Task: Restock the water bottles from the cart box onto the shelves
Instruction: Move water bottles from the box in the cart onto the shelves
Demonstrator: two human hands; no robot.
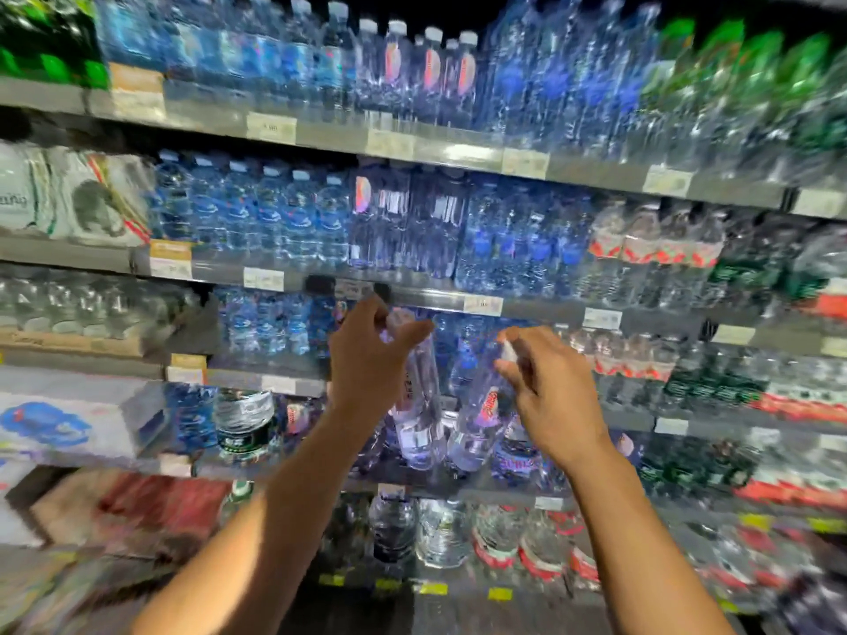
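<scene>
Now my left hand (366,355) and right hand (545,387) each grip a clear bottle (419,405) by its neck, mid-frame, before blurred, crowded shelves (458,153).

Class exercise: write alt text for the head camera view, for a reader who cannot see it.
Two bare arms reach toward store shelves packed with bottled water, the left hand gripping a clear water bottle near its top and the right hand holding a second bottle. Both bottles hang in front of the middle shelf; the picture is motion-blurred.
</scene>
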